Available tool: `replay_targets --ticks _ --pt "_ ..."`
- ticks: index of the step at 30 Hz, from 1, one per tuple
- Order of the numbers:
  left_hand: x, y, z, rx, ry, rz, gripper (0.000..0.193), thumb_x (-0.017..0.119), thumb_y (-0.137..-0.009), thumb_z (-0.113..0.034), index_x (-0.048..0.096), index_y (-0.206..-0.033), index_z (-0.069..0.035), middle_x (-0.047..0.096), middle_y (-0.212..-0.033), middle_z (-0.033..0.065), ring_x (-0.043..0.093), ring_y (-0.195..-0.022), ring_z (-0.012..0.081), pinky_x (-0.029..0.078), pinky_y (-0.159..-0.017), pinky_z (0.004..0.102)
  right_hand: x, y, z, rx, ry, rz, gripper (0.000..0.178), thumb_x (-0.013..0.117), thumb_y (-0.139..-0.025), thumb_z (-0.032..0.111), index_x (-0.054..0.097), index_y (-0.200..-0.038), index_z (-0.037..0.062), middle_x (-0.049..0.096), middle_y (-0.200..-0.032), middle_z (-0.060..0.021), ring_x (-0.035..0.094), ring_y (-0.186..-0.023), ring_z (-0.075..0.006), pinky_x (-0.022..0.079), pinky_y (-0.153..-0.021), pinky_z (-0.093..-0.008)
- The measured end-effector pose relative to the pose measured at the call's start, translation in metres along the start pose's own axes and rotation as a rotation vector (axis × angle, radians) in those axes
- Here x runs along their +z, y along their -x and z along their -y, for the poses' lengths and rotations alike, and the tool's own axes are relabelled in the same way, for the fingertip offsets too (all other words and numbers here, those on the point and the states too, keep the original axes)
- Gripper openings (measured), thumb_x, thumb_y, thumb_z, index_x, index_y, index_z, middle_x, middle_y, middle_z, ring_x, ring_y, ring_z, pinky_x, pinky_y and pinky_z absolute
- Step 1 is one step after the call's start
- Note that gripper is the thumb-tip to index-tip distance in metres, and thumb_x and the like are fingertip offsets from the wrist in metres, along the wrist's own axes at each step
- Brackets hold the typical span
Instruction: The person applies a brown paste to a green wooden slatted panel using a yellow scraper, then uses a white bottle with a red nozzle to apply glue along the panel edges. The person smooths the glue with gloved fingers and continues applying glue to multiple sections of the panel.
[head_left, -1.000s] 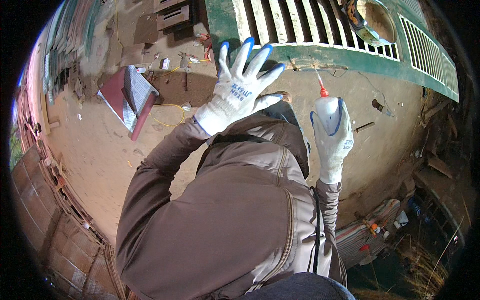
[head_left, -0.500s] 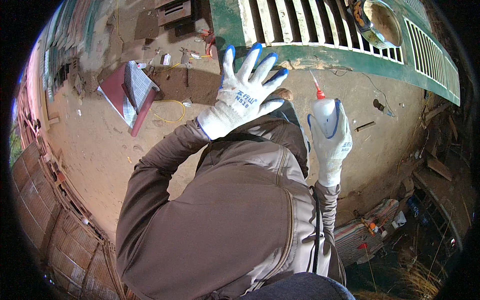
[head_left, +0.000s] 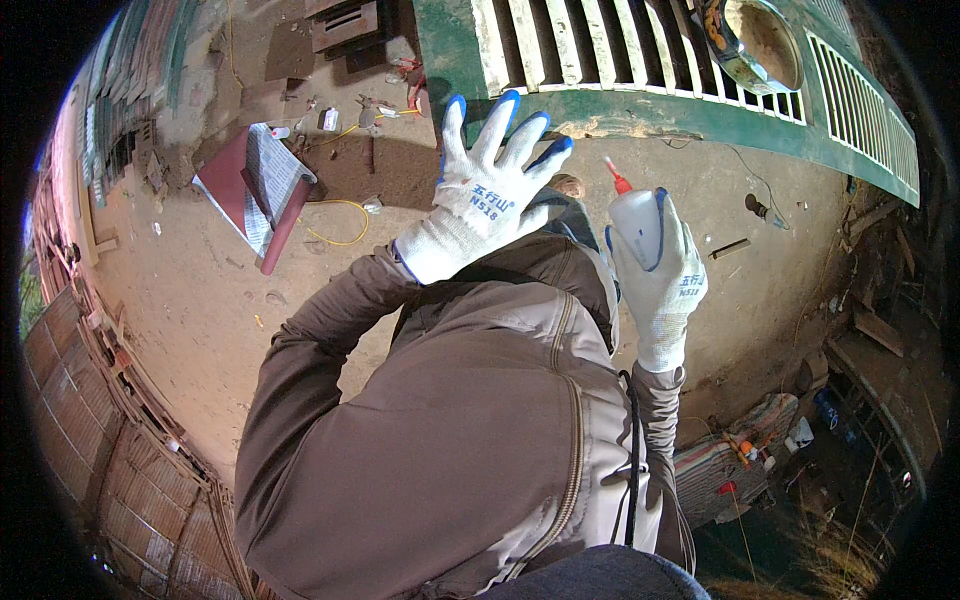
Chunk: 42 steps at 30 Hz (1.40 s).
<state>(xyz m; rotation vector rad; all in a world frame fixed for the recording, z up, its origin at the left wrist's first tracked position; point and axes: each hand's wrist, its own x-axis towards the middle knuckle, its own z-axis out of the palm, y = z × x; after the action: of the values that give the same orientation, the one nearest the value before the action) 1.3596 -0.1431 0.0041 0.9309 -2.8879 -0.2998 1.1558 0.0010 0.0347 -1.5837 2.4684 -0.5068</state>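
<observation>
My right hand (head_left: 660, 275), in a white knit glove with blue palm coating, grips a white plastic squeeze bottle (head_left: 637, 222). The bottle's red nozzle cap (head_left: 622, 185) points up and to the left. My left hand (head_left: 485, 195), gloved the same way, is spread with its palm down and holds nothing. Its fingertips are near the close edge of a green frame with white slats (head_left: 590, 112); whether they touch it I cannot tell.
A round tin (head_left: 775, 50) sits on the slatted frame. To the left on the ground lie dark red sheet material with printed paper (head_left: 262, 190), a yellow cord (head_left: 345, 235) and pliers (head_left: 375, 108). A short dark stick (head_left: 730, 248) is at the right, a striped sack (head_left: 725, 460) at the lower right.
The squeeze bottle in my right hand has tilted further left, and its nozzle has shifted left and slightly down. My left hand stays spread in nearly the same place.
</observation>
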Motion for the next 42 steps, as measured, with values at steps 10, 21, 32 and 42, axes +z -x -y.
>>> replay_targets --ticks 10,21,32,42 --pt "-0.003 0.0 -0.002 -0.006 -0.012 0.009 0.081 0.081 -0.076 -0.049 0.056 -0.151 -0.03 0.047 -0.153 0.0103 0.027 -0.152 0.0406 0.009 -0.119 0.0763 -0.003 -0.005 -0.002 0.013 0.014 -0.01 0.07 0.091 -0.078 0.031 0.065 -0.137 0.0046 0.075 -0.11 -0.0153 0.076 -0.093 -0.0302 0.059 -0.081 -0.0376" --pt "0.002 0.0 -0.002 0.005 -0.034 -0.013 0.073 0.073 -0.085 -0.055 0.055 -0.151 -0.03 0.047 -0.154 0.0106 0.028 -0.151 0.0404 0.009 -0.119 0.0758 -0.008 -0.003 -0.021 0.077 0.045 -0.096 0.067 0.091 -0.079 0.03 0.067 -0.136 0.0053 0.076 -0.114 -0.0142 0.077 -0.097 -0.0274 0.06 -0.084 -0.0365" --pt "0.002 0.0 -0.004 -0.003 -0.05 0.001 0.074 0.073 -0.084 -0.055 0.056 -0.151 -0.028 0.047 -0.152 0.0105 0.029 -0.15 0.0408 0.009 -0.119 0.0753 -0.006 -0.003 -0.016 0.079 0.039 -0.084 0.068 0.091 -0.079 0.029 0.066 -0.137 0.0054 0.076 -0.112 -0.0141 0.077 -0.095 -0.0274 0.06 -0.082 -0.0365" --pt "0.002 0.001 -0.005 -0.011 -0.057 -0.021 0.072 0.072 -0.086 -0.057 0.057 -0.15 -0.027 0.047 -0.151 0.0125 0.03 -0.149 0.0419 0.012 -0.118 0.0754 -0.003 -0.006 -0.023 0.113 0.041 -0.122 0.065 0.089 -0.082 0.032 0.066 -0.137 0.0065 0.076 -0.113 -0.015 0.077 -0.096 -0.0283 0.06 -0.082 -0.0358"
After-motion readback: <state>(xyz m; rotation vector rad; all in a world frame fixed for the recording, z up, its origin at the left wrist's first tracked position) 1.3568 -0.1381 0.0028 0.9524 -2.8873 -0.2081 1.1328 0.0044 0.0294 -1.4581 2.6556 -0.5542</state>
